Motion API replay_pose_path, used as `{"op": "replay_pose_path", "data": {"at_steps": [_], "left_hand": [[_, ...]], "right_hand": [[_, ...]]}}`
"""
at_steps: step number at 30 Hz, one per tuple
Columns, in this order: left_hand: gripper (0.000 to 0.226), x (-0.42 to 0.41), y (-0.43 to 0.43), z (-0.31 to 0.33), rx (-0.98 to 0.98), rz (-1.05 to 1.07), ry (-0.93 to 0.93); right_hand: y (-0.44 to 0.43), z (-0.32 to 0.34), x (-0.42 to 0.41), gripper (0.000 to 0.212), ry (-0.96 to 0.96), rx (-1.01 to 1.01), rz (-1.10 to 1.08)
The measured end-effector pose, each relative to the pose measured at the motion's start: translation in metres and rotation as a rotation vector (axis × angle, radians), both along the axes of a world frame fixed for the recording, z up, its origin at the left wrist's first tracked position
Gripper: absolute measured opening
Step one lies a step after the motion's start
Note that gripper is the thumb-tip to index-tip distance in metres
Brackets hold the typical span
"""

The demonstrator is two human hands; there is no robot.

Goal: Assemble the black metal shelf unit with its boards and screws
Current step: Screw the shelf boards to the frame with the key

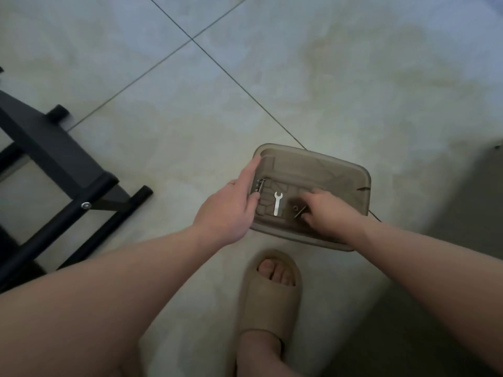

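Dark metal shows under the right hand (329, 213): a small bolt (297, 210), its round head and short shank just visible, pinched between the curled fingertips and the thumb. The hand reaches down into a shallow tray (326, 170) of brownish, translucent plastic that lies flat on the floor, right of the frame's centre. Just left of the bolt, a flat silver wrench (277, 204) lies on the tray's bottom, its open end pointing toward the top of the frame.

At the tray's left rim is the left hand (231, 210), its long fingers straight along the edge and the thumb tucked inward. A small cluster of silver screws (260, 185) shows right beside the thumb tip; whether the hand pinches them or only rests next to them cannot be told.

Well apart, along the left edge of the frame, stands part of the black metal shelf frame (54, 159), with round tubes, a flat dark panel and one silver bolt head (86, 205) at a joint. Below the tray, at bottom centre, a foot in a beige slipper (268, 300) stands on the pale tiled floor (163, 131), whose dark grout lines cross in the upper left.
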State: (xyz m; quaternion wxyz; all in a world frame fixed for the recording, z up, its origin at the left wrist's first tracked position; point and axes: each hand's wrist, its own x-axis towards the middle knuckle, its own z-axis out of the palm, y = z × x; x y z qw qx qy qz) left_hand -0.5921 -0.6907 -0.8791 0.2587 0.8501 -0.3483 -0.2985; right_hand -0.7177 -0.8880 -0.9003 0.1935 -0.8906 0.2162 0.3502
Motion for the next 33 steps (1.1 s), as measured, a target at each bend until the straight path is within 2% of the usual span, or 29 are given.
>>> {"op": "replay_pose_path", "data": {"at_steps": [6,12,17,22,24,29,33], "left_hand": [[0.068,-0.001,0.001,-0.002,0.016,0.012,0.03],[0.068,-0.002,0.003,-0.003,0.02,0.019,0.082],[0.064,-0.001,0.003,-0.004,-0.002,0.002,0.135],[0.04,0.016,0.009,0.02,-0.08,0.113,0.167],[0.034,0.025,0.01,0.042,-0.08,0.285,0.301],[0.046,0.048,0.032,0.113,-0.161,0.751,0.902],[0.062,0.063,0.078,0.152,-0.306,0.892,1.058]], "right_hand": [[0.003,-0.016,0.008,0.035,-0.072,-0.101,0.148],[0.011,-0.026,0.016,0.021,-0.1,-0.1,0.149],[0.013,-0.013,0.014,0.016,-0.166,-0.06,0.035],[0.02,0.047,0.015,0.014,-0.405,0.026,-0.139],[0.031,0.08,0.022,0.017,-0.51,0.065,-0.171],[0.085,0.157,0.054,0.027,-0.71,0.192,-0.096],[0.143,0.197,0.088,0.033,-0.819,0.286,0.01]]}}
